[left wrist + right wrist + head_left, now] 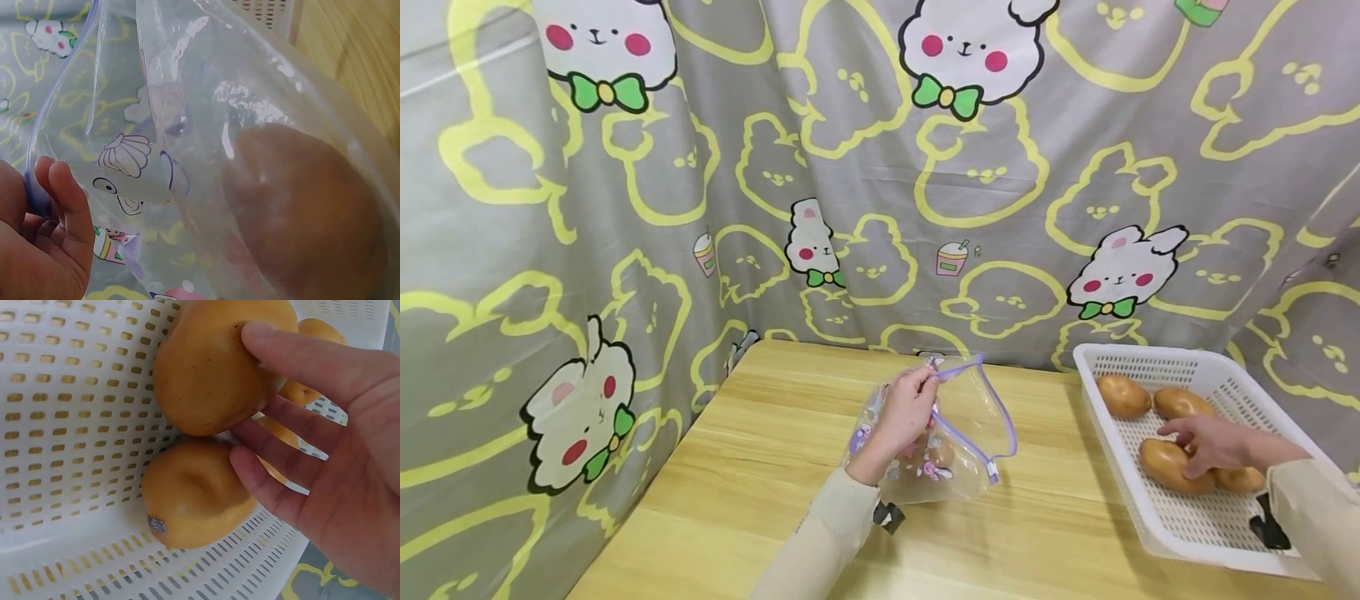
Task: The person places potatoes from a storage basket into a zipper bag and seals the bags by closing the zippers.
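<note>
Potato (1163, 465) lies in the white basket (1210, 557), pinched between thumb and fingers of the right hand (1221, 442). Three more potatoes (1123, 396) share the basket, one of them just beside the pinched one. Left hand (906, 412) pinches the purple-edged rim of a clear bag (962, 487), its mouth open; a blurred brown object (306, 212) shows inside. The basket stands on the table (737, 483), right of the bag; a printed curtain (865, 187) hangs behind.
</note>
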A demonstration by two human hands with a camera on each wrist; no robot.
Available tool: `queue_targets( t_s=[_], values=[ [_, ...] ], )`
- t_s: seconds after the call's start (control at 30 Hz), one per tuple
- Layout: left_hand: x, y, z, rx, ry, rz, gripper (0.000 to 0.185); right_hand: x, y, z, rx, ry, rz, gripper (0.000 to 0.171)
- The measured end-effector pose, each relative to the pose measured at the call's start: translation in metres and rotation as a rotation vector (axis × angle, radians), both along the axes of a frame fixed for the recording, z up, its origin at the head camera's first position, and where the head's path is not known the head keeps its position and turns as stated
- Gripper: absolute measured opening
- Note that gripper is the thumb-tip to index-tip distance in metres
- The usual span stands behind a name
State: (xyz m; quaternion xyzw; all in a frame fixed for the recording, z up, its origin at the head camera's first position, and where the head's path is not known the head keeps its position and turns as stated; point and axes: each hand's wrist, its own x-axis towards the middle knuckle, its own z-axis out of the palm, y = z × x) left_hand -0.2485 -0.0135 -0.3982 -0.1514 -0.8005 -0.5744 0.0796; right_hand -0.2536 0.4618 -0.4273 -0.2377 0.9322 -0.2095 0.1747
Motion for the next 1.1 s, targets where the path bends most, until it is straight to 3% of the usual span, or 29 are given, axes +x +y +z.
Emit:
queue_targets(
  t_s=[0.17, 0.4, 0.6, 0.97, 1.1],
  values=[
    [0.000, 0.001, 0.001, -0.017, -0.013, 0.007, 0.019, 0.000, -0.002, -0.002, -0.041, 0.006, -0.022, 0.064],
    [0.001, 0.001, 0.001, -0.023, -0.014, 0.012, 0.017, 0.003, -0.011, -0.002, -0.184, -0.170, -0.147, 0.072],
    [0.003, 0.003, 0.002, -0.032, -0.009, 0.003, 0.018, 0.006, -0.013, -0.010, -0.231, -0.239, -0.242, 0.075],
    [0.002, 0.001, 0.001, 0.006, -0.033, -0.002, 0.018, 0.003, -0.016, -0.021, -0.220, -0.176, -0.219, 0.070],
    [0.002, -0.001, 0.001, 0.016, -0.031, -0.007, 0.018, 0.004, -0.017, -0.017, -0.156, -0.039, -0.202, 0.069]
  ],
)
